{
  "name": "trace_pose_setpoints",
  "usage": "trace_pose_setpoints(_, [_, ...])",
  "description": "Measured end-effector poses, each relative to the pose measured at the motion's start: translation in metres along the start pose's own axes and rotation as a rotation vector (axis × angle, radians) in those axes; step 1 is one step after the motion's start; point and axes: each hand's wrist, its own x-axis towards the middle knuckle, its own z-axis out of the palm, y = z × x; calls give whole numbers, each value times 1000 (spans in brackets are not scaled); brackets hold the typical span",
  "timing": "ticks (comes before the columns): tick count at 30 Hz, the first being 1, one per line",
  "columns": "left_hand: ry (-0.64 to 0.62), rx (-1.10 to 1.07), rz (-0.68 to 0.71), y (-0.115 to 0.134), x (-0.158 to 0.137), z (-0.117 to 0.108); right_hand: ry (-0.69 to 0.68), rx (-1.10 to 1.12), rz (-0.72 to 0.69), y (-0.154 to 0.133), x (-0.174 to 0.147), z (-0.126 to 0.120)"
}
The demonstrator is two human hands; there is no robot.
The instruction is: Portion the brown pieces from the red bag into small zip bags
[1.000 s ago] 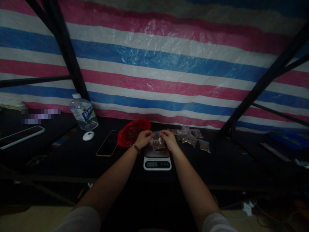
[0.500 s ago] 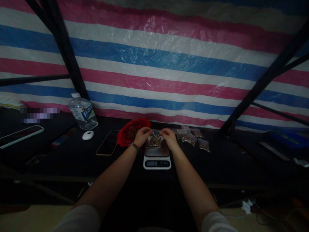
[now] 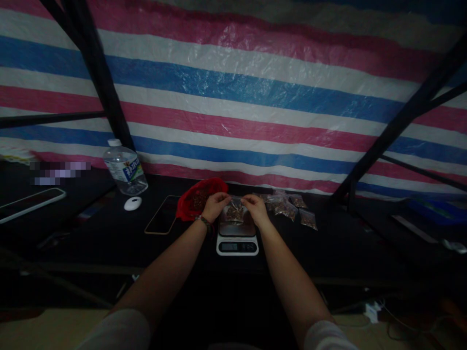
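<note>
A small clear zip bag [image 3: 234, 213] with brown bits in it is pinched at its top edge between both hands. My left hand [image 3: 215, 206] grips the top left corner, and my right hand [image 3: 255, 208] grips the top right corner. Under the bag is a white digital kitchen scale [image 3: 237, 247] with a metal plate; whether the bag's bottom touches the plate I cannot tell. Left of the scale, a red plastic bag [image 3: 186, 201] lies spread, holding more brown bits. Several filled zip bags [image 3: 284, 208] lie to the right of my right hand.
A dark phone [image 3: 162, 215], a white computer mouse [image 3: 133, 203] and a clear plastic bottle [image 3: 126, 167] stand or lie on the black table [image 3: 335, 248] at left. Striped plastic sheeting [image 3: 233, 107] hangs behind. Black frame bars [image 3: 383, 131] slant at both sides.
</note>
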Motion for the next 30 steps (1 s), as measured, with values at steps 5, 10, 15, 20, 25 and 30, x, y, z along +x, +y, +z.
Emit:
trace_pose_setpoints(5, [-36,22,19,1,-1,1,-7,-56,-9,-3,-1,0])
trace_pose_setpoints(10, [-55,53,55,3,-4,1,-30,-69,-37,-3,-3,-2])
trace_pose_setpoints(15, [-71,77,73,3,-3,1,-40,-92,-51,-2,-2,-2])
trace_pose_setpoints(20, [-95,85,104,0,-2,1,-49,-140,-76,-2,-2,-1])
trace_pose_setpoints(25, [-117,96,120,-2,-3,2,-60,-153,-85,-3,-4,1])
trace_pose_setpoints(30, [-102,151,151,-5,-3,3,-61,-184,-85,-9,-5,0])
